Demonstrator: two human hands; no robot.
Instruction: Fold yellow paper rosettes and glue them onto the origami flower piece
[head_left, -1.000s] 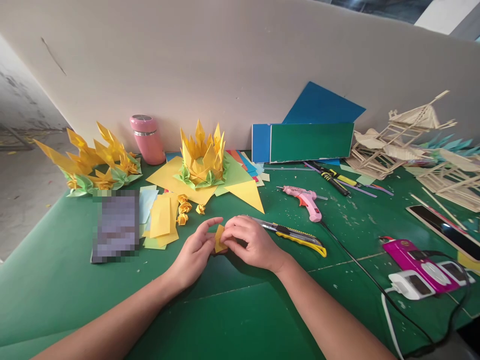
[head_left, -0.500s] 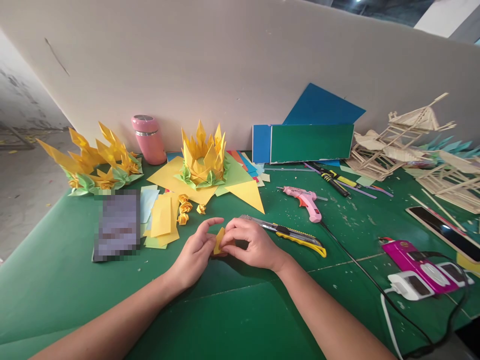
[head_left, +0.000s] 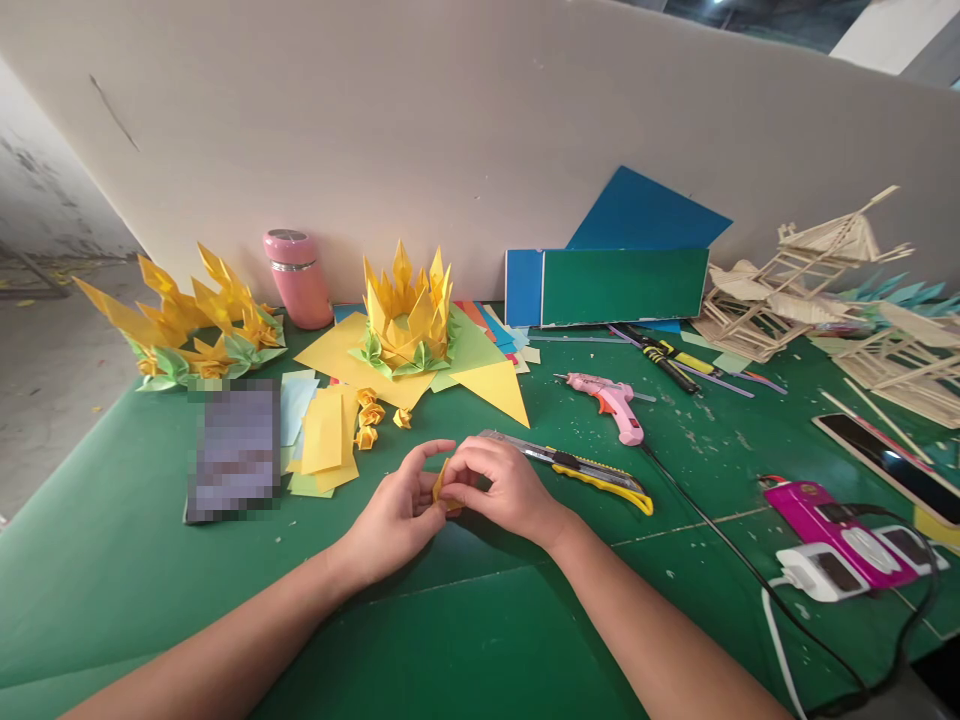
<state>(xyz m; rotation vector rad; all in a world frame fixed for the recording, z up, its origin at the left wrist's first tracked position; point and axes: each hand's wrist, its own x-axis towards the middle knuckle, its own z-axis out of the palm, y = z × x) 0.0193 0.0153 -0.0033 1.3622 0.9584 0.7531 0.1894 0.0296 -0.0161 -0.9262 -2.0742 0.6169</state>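
The left hand (head_left: pixel 395 518) and right hand (head_left: pixel 506 488) are holding a small yellow paper piece (head_left: pixel 439 486); 4 folded paper roses (head_left: pixel 371 414) are lying beside yellow paper slips (head_left: pixel 322 432).

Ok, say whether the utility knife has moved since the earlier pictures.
No: the utility knife has not shifted relative to the pale line on the table.

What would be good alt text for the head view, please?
The left hand and right hand hold a small yellow paper at a green table. Beyond are two paper crowns and a pink bottle; a utility knife and pink glue gun lie to the right.
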